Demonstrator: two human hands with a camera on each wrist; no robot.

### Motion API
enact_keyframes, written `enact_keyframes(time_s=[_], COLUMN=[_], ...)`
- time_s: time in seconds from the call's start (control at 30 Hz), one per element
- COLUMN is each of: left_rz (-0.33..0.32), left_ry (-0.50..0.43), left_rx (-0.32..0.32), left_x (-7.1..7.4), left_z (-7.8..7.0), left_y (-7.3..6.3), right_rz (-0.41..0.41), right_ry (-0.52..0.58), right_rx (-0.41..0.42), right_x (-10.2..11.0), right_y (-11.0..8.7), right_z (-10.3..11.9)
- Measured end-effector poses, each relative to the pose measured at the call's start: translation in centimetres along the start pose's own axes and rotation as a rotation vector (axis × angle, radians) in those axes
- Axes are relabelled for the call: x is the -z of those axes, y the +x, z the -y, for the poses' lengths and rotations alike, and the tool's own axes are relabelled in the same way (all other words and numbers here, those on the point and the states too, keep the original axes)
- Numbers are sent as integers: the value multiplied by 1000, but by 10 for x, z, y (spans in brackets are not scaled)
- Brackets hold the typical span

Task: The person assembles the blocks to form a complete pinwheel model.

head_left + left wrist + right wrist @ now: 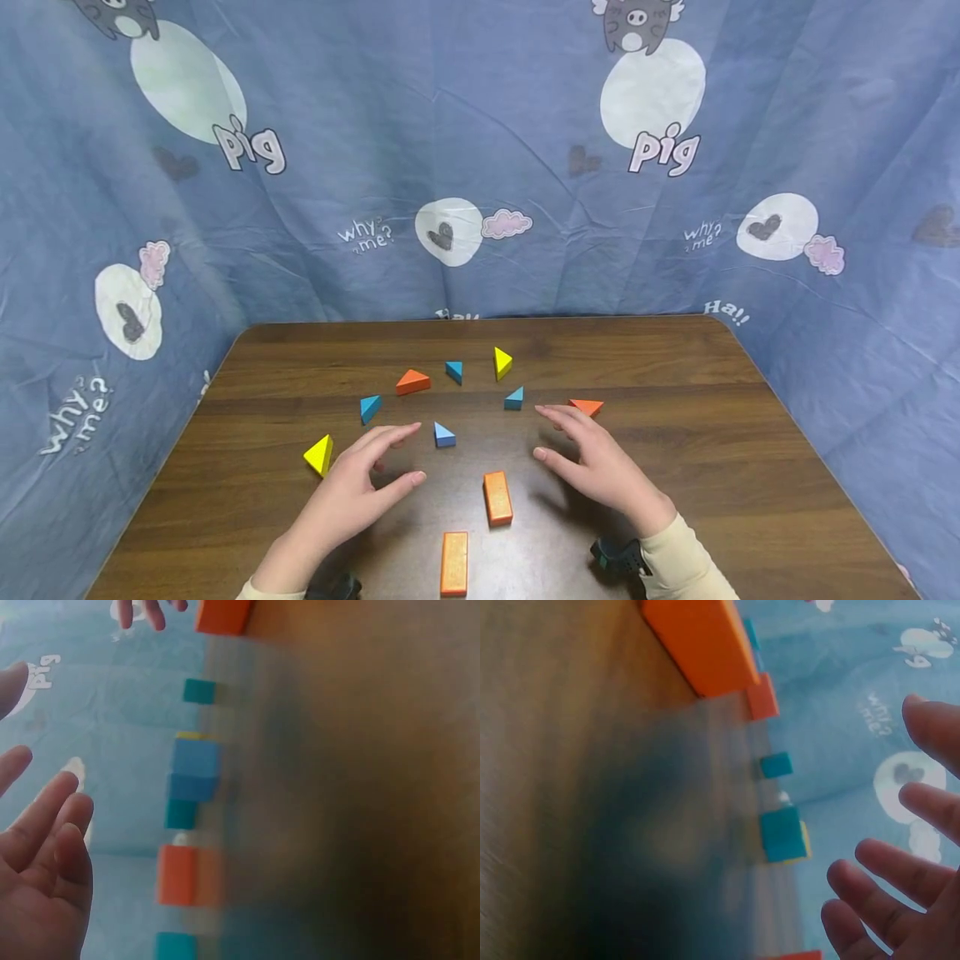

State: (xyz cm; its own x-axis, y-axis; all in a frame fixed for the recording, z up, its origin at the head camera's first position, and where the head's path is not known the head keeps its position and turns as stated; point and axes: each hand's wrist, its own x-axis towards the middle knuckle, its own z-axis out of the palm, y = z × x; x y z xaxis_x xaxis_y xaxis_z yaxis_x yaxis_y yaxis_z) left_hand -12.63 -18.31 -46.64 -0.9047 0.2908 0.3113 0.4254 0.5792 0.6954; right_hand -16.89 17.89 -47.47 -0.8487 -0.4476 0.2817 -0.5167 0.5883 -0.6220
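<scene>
My left hand (pixel 358 487) hovers over the left half of the table, fingers spread and nothing in them. Beyond its fingertips sits a light blue triangular block (pixel 444 436), and a yellow triangular block (pixel 318 455) lies just to its left. On the other side, my right hand (pixel 600 467) is likewise held with loose, parted fingers. Its fingertips are near a blue triangular block (pixel 513 399), and a red-orange triangular block (pixel 587 407) is partly hidden behind them. Between the hands lie two orange rectangular blocks (pixel 497 498), one nearer the front edge. In both wrist views the palms are bare.
Farther back are another red-orange triangle (pixel 412 382), a blue triangle (pixel 454 372), a yellow triangle (pixel 502 363) and, more to the left, a blue triangle (pixel 370 408). The brown wooden table (pixel 675 358) meets a blue printed curtain (pixel 540 275) along its back and sides.
</scene>
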Motion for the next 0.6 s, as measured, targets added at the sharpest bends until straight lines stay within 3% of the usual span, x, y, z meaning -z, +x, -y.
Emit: enact_keyframes(time_s=[0.27,0.4,0.6], left_rz=[62,101,125], left_ry=[-117,-176,-235], left_rx=[-9,7,-28], left_x=[-24,-29,-36], left_z=[14,15,14], left_y=[-20,-25,-30], right_rz=[25,47,67], right_ry=[57,117,156], right_rx=[22,15,46], right_x=[-23,-32,-45], right_y=[-9,-11,-14], right_z=[-2,-3,-5])
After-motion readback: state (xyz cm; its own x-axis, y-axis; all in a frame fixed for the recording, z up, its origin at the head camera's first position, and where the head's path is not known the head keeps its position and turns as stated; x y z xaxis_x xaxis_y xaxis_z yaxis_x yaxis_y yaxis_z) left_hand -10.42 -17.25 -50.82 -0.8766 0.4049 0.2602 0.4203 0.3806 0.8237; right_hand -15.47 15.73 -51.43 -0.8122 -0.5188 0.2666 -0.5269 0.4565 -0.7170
